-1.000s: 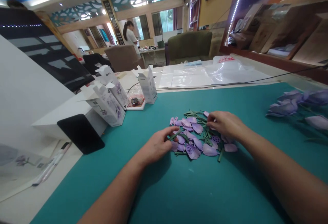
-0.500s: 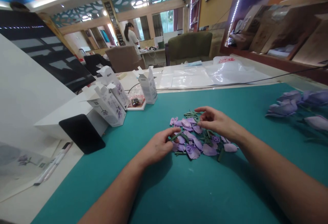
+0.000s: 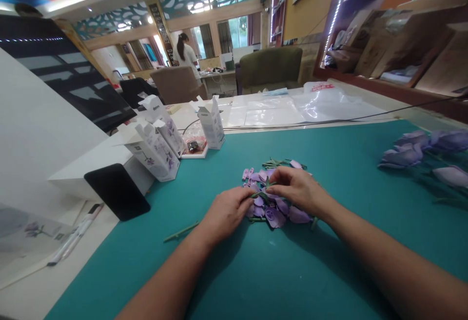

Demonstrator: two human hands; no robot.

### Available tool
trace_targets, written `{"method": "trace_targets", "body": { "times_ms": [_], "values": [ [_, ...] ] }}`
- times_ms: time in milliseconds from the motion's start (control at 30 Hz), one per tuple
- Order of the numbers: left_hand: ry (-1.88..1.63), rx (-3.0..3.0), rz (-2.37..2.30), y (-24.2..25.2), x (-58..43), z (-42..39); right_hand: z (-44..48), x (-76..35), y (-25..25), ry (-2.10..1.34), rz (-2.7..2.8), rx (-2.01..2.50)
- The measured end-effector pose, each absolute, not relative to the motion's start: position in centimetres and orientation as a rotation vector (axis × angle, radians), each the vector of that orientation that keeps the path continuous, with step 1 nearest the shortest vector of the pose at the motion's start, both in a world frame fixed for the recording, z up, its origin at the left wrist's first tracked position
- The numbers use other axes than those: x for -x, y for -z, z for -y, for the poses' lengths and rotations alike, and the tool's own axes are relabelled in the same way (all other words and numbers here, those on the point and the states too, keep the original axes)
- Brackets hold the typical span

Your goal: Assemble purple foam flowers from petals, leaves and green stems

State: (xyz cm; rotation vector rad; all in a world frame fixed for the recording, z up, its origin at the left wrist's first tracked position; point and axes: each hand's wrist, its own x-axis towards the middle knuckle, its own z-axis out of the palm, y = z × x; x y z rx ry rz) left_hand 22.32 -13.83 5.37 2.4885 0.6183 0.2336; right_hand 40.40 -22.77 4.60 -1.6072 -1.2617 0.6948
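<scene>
A pile of purple petal pieces (image 3: 275, 215) and green stem pieces (image 3: 272, 164) lies in the middle of the teal mat (image 3: 292, 271). My left hand (image 3: 226, 212) rests at the pile's left edge, fingers pinched on a green stem piece. My right hand (image 3: 298, 190) lies over the pile, its fingertips closed and meeting the left hand's at that green piece (image 3: 260, 194). One loose green stem (image 3: 181, 232) lies on the mat to the left of my left forearm.
Open white flower-printed boxes (image 3: 153, 147) and a black phone (image 3: 117, 190) stand at the left. Finished purple flowers (image 3: 420, 151) lie at the right edge. Clear plastic bags (image 3: 292, 108) and a cable cross the far table. A person stands far behind.
My right hand has drawn back from the far side of the pile towards my left hand, and the two now meet. A green stem now lies on the mat at the left.
</scene>
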Motion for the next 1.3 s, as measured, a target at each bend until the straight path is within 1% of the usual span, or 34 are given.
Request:
{"method": "trace_targets", "body": {
  "times_ms": [233,400,700,1067,1300],
  "values": [
    [-0.265,-2.426,-0.62,-5.1,-22.5,14.0,22.7,-40.1,-4.5,-0.755,1.236,1.553],
    [-0.27,-2.423,-0.649,-5.3,-22.4,14.0,22.6,-39.9,-3.8,-0.731,1.254,1.539],
    [-0.262,-2.484,-0.651,-5.1,-22.3,13.9,22.8,-39.3,-3.5,-0.431,1.386,1.688],
    [-0.251,-2.614,-0.741,-5.6,-22.5,14.4,23.3,-37.9,-3.8,-0.08,1.567,1.738],
    [-0.286,-2.625,-0.737,-5.2,-22.5,14.4,23.3,-37.8,-3.5,-0.033,1.598,1.724]
  ]
}}
